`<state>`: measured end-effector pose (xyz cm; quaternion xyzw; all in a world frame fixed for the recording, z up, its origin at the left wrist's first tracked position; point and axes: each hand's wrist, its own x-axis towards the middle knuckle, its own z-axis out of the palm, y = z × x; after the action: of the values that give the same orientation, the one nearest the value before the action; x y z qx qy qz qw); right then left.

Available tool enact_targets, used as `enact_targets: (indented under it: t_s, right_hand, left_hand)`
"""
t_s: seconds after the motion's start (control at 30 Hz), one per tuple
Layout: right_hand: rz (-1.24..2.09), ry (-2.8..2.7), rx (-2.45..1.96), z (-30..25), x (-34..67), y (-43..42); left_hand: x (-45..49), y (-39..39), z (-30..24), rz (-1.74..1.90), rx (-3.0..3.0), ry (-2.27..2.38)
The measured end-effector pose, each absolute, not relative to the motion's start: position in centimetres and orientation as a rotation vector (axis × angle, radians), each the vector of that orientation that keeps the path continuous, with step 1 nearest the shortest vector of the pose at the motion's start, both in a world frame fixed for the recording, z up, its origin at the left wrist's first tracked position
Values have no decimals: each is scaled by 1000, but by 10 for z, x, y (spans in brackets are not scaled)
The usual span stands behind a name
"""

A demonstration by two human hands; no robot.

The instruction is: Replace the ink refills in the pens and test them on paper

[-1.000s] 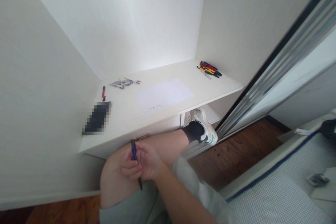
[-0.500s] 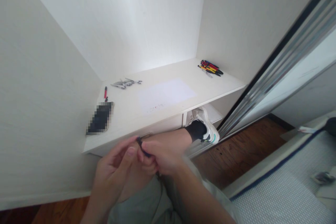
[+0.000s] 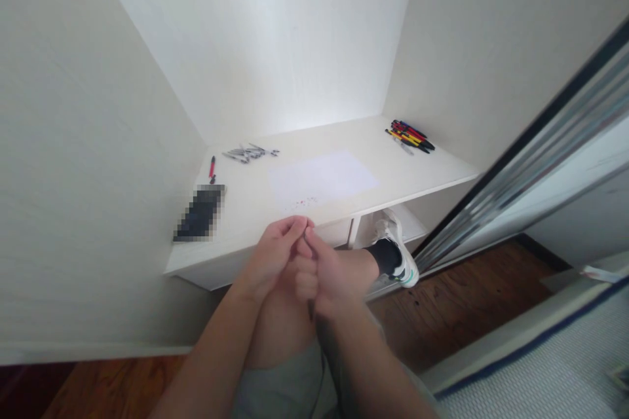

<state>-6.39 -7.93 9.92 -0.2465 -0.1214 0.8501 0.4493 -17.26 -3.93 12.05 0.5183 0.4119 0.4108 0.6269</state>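
Note:
My right hand [image 3: 317, 275] is closed around a dark, slim pen [image 3: 311, 311], whose lower end pokes out beneath the curled fingers. Thumb and fingertips of my left hand [image 3: 278, 249] pinch together at the pen's upper end, touching my right thumb. Most of the pen is hidden in the hands. Both hands are over my bare leg, just in front of the shelf edge. Beyond them, a white paper sheet [image 3: 327, 177] lies on the shelf, with several tiny red and dark bits [image 3: 302, 201] along its near edge.
On the white shelf [image 3: 250, 209], a pile of greyish slim parts [image 3: 250, 153] lies at back left, near a red pen piece [image 3: 212, 166] and a pixelated dark object [image 3: 200, 213]. Several coloured pens [image 3: 410, 136] are bunched at right. My shoe [image 3: 400, 252] rests by the lower compartment.
Both hands have moved up and to the right, nearer the shelf edge. My left fingers, looser before, now pinch at the pen's top. The view has shifted slightly.

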Motion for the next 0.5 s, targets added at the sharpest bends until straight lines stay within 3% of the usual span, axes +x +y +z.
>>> enact_targets:
  t_s: [0.3,0.5]
  right_hand:
    - [1909,-793,-661,154,-1,9]
    - [1538,-1235,-1012,192,18,92]
  left_hand:
    - [-142,62,149,1038,1118,623]
    - [-158,133,136,1142,1237,897]
